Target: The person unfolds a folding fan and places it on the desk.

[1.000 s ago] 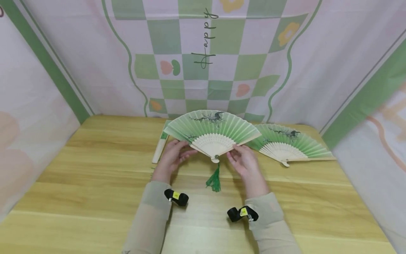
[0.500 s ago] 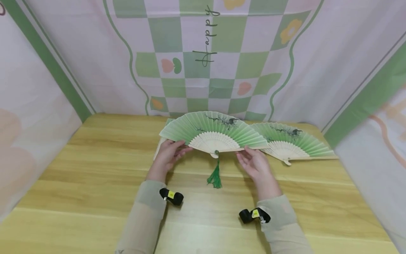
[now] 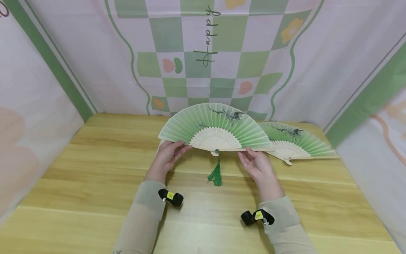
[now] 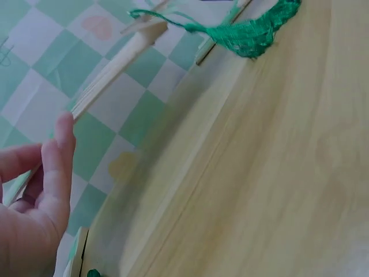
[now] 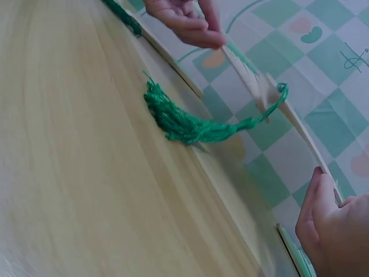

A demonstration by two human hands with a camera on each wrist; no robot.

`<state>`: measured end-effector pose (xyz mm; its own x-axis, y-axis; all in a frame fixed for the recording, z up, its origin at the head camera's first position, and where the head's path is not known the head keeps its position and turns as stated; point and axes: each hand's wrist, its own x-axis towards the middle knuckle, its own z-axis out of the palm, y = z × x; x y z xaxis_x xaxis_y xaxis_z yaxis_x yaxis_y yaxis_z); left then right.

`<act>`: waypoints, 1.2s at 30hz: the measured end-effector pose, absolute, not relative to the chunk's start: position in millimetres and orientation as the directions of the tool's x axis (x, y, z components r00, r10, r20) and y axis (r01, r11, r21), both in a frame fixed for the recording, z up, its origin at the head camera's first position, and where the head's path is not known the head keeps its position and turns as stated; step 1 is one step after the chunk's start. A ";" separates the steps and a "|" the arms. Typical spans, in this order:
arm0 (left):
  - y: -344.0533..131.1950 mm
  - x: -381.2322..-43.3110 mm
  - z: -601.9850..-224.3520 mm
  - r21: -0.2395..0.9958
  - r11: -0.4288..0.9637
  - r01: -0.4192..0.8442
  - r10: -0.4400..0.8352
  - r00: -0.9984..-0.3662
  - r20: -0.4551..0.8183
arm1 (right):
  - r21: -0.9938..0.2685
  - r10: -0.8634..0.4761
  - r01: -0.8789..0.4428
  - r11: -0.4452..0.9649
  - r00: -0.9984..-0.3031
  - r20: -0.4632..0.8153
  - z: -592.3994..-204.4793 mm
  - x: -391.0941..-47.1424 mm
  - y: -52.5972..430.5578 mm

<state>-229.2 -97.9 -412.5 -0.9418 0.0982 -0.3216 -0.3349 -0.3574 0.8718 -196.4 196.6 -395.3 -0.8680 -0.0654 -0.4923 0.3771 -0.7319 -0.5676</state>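
Observation:
A green folding fan (image 3: 216, 123) with pale wooden ribs and a dark bird-and-branch print is spread wide above the table. My left hand (image 3: 167, 154) pinches its left outer rib between thumb and fingers. At the other end, my right hand (image 3: 257, 164) pinches the right outer rib. From the fan's pivot hangs a green tassel (image 3: 215, 174); the right wrist view shows the tassel (image 5: 190, 124) dangling off the table surface. The left wrist view catches the fan edge-on, with the left hand's fingers (image 4: 57, 167) against its rib.
A second open green fan (image 3: 288, 144) lies at the back right, partly behind the held one. Behind the left hand, a folded fan (image 4: 76, 254) lies mostly hidden. The wooden table (image 3: 79, 183) ends at a checkered cloth backdrop (image 3: 196, 31).
The fan has been spread wider as my right hand moved right and my left hand slightly left. Its face now tilts up more and overlaps the second fan.

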 end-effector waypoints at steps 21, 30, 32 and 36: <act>-104.5 -211.7 -419.9 0.787 -0.405 -0.466 0.101 -0.878 -0.468 | -0.401 -0.140 0.461 -0.792 -0.776 -0.615 -398.9 -180.0 200.7; -111.9 -206.7 -427.7 0.776 -0.366 -0.514 0.103 -0.851 -0.515 | -0.472 -0.203 0.498 -0.728 -0.813 -0.545 -401.8 -171.1 205.2; -114.0 -204.7 -427.6 0.786 -0.354 -0.507 0.105 -0.856 -0.506 | -0.480 -0.222 0.504 -0.718 -0.820 -0.528 -403.6 -168.7 208.4; -117.3 -200.2 -425.0 0.797 -0.342 -0.499 0.129 -0.865 -0.486 | -0.513 -0.220 0.511 -0.689 -0.823 -0.524 -406.7 -163.7 214.1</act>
